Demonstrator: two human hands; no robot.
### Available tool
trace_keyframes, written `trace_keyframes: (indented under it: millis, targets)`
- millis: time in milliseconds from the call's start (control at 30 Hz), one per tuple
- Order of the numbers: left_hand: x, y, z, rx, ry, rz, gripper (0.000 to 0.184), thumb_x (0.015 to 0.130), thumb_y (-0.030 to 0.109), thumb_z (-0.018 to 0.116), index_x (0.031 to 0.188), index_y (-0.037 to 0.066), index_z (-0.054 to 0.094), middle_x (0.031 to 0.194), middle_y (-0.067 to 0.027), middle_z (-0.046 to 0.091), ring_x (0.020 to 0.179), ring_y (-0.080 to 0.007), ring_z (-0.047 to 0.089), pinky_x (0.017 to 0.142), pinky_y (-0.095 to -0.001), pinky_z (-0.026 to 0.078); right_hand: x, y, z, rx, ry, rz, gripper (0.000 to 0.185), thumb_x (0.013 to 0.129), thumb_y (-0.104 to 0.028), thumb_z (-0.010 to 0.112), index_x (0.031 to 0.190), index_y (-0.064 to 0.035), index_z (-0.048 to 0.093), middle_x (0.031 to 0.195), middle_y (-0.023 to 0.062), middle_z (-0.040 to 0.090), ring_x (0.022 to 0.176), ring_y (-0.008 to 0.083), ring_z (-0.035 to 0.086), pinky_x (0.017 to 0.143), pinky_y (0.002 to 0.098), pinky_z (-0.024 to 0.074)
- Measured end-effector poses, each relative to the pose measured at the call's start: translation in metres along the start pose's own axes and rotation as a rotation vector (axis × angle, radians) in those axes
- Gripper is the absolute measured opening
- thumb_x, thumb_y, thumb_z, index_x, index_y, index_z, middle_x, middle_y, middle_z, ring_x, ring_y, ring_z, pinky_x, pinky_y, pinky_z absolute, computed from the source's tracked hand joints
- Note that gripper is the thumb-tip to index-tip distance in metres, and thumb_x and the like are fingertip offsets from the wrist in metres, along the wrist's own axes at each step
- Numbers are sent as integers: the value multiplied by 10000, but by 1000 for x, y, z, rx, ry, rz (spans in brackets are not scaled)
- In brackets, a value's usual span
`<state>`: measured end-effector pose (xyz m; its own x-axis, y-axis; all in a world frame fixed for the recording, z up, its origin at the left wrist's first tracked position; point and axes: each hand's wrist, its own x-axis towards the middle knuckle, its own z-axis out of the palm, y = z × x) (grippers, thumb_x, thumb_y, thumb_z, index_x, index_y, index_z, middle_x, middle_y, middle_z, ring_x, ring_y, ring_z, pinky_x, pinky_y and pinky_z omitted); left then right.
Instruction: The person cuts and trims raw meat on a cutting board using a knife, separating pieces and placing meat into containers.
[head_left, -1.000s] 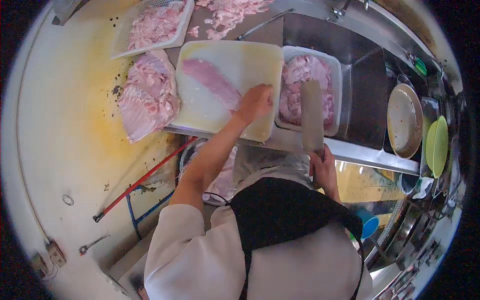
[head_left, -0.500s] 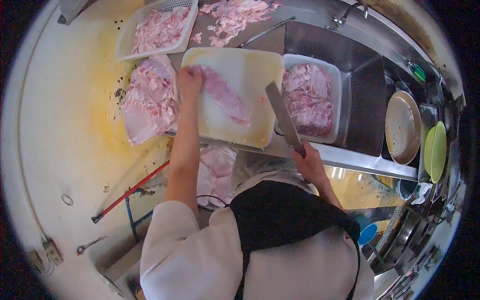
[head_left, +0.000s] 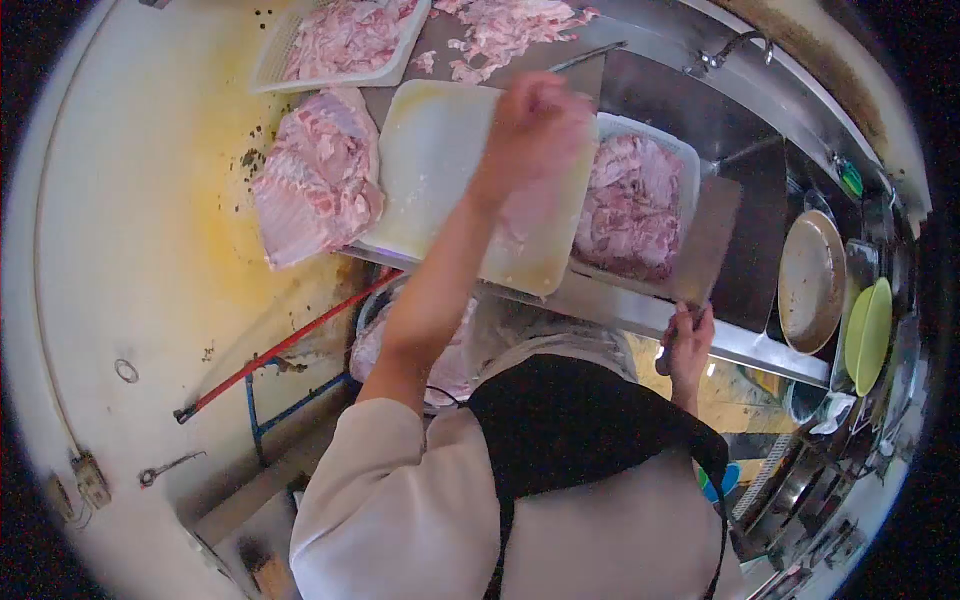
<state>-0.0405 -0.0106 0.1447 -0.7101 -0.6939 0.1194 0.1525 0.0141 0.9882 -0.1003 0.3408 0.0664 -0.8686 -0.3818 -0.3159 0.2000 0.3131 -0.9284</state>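
Note:
My left hand (head_left: 540, 130) is above the right part of the white cutting board (head_left: 430, 150), blurred by motion. A long pink strip of meat (head_left: 515, 225) shows beneath and below it, partly hidden; whether the fingers touch it cannot be made out. My right hand (head_left: 688, 340) is closed round the handle of a broad cleaver (head_left: 710, 235), whose blade points up beside the white basket (head_left: 690, 160). Layered meat (head_left: 635, 205) fills that basket. A large slab of meat (head_left: 320, 180) lies against the board's left edge.
A white basket (head_left: 405, 50) of meat pieces stands at the back left. Loose trimmings (head_left: 515, 35) and a thin rod (head_left: 590, 55) lie behind the board. A pan (head_left: 812, 280) and a green bowl (head_left: 868, 335) are at the right. A red pole (head_left: 290, 340) leans below.
My left hand has moved right from the board's left side, and the meat strip shows farther right. My right hand has carried the cleaver rightward, past the meat basket.

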Motion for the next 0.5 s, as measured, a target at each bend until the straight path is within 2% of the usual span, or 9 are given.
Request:
trace_keyframes:
  millis: [100, 200, 267, 300, 367, 433, 467, 500]
  targets:
    - [-2, -6, 48, 36, -148, 244, 466, 800, 159, 728, 1219, 63, 549, 1020, -96, 669, 890, -191, 628, 799, -334, 520, 5, -6, -20, 47, 152, -34, 200, 957, -223, 553, 1065, -58, 519, 669, 10, 485, 489, 93, 474, 439, 248, 399]
    - [-4, -31, 66, 326, -291, 103, 508, 817, 199, 734, 1268, 54, 550, 1042, -101, 661, 911, -184, 628, 818, -318, 513, 13, 4, -34, 51, 209, -78, 209, 957, -226, 556, 1076, -58, 521, 661, 8, 482, 479, 93, 467, 433, 248, 394]
    - [1, -44, 43, 341, -238, 150, 511, 830, 195, 734, 1282, 42, 553, 1057, -94, 660, 888, -188, 641, 790, -305, 517, 10, -3, -33, 46, 223, -72, 221, 956, -234, 564, 1081, -57, 521, 649, 7, 478, 479, 94, 468, 431, 248, 392]
    - [7, -54, 22, 349, -219, 172, 512, 836, 193, 734, 1289, 35, 555, 1064, -91, 660, 877, -190, 648, 777, -298, 519, 8, -5, -31, 46, 191, -59, 226, 956, -236, 569, 1084, -55, 525, 642, 5, 478, 485, 94, 472, 435, 249, 393]
    - [37, -104, -64, 515, -40, 504, 383, 821, 160, 681, 1174, 19, 641, 1077, -148, 699, 1034, -270, 660, 886, -376, 528, 0, -7, -25, 45, 137, -30, 237, 955, -241, 578, 1090, -51, 534, 629, 1, 478, 497, 93, 479, 444, 252, 395]
    - [27, -37, -137, 664, 93, 88, 299, 812, 155, 683, 1072, 10, 676, 1057, -136, 707, 914, -236, 682, 802, -355, 530, -7, -9, -14, -36, 6, -20, 240, 955, -239, 581, 1094, -47, 544, 623, -6, 477, 508, 91, 484, 458, 260, 399]
    - [34, -51, -191, 749, 179, 60, 317, 804, 174, 678, 1078, 15, 675, 1053, -158, 703, 859, -258, 684, 760, -343, 526, -11, -10, -8, -80, -62, -14, 241, 955, -238, 583, 1097, -45, 549, 620, -9, 477, 513, 90, 486, 464, 264, 400]
    - [38, -53, -255, 1007, 92, 82, 337, 794, 205, 682, 1076, 20, 678, 1048, -170, 698, 901, -277, 681, 788, -364, 522, -15, -10, -1, -113, -144, 5, 253, 956, -241, 585, 1100, -36, 550, 626, 5, 498, 522, 99, 498, 474, 275, 410]
